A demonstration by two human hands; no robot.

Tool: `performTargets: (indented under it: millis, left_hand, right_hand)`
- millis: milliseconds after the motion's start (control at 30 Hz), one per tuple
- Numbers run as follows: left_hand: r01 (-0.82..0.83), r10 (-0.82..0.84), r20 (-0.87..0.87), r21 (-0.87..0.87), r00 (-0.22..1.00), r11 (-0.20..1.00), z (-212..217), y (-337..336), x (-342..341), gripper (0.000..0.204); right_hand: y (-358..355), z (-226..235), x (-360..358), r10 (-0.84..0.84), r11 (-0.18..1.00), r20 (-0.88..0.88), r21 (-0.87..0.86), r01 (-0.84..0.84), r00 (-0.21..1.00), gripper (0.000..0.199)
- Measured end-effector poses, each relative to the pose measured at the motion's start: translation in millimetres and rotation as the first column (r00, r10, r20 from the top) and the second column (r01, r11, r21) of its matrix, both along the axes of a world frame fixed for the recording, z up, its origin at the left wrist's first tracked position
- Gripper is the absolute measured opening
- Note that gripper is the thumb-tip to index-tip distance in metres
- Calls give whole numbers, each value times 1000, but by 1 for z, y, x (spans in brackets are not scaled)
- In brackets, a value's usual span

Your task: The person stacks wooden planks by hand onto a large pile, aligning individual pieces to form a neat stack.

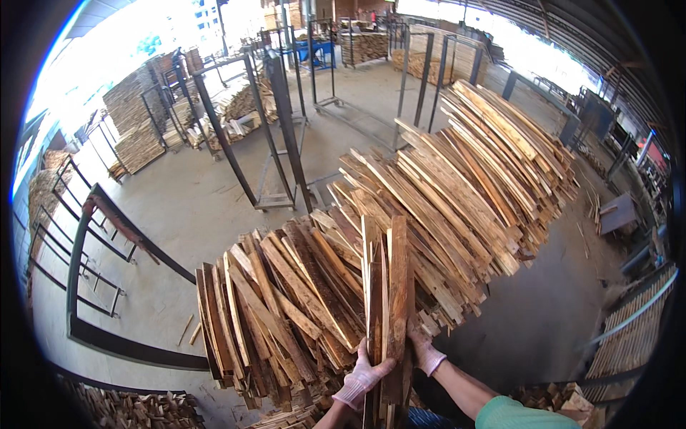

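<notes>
Both my hands wear pale gloves and grip a bundle of wooden slats point(396, 300) held upright in front of me. My left hand point(366, 373) is closed round the bundle's left side, thumb across the front. On the other side my right hand point(424, 349) presses against it, its fingers partly hidden behind the wood. Just beyond the bundle lies a long heap of rough wooden slats: a nearer, lower pile point(279, 300) to the left and a taller pile point(493, 171) to the far right.
A dark metal frame point(71, 286) stands at the left. Upright metal rack posts point(286, 129) rise beyond the heap, with wheeled racks point(332, 107) farther back. Stacked timber point(136, 129) stands at far left. More wood pieces point(136, 407) lie at lower left, and a slat stack point(632, 322) at right.
</notes>
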State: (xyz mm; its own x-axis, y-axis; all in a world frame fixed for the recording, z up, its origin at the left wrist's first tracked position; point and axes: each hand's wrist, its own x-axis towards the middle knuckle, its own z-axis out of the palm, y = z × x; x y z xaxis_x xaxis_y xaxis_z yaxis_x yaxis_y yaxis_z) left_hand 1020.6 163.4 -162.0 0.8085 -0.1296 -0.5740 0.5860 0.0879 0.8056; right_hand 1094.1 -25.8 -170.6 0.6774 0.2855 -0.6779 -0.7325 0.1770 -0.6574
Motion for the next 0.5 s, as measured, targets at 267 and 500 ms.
performTargets:
  millis: [267,500]
  left_hand:
    - [-431,512,432,-277,742,859,32,29,-108,111]
    - [-803,800,589,-418,117,425,184,58,-259,119]
  right_hand:
    - [67,27,-48,381,916,414,-47,-398,827,70]
    - [214,166,-148,651,392,638,183,-902,412,91]
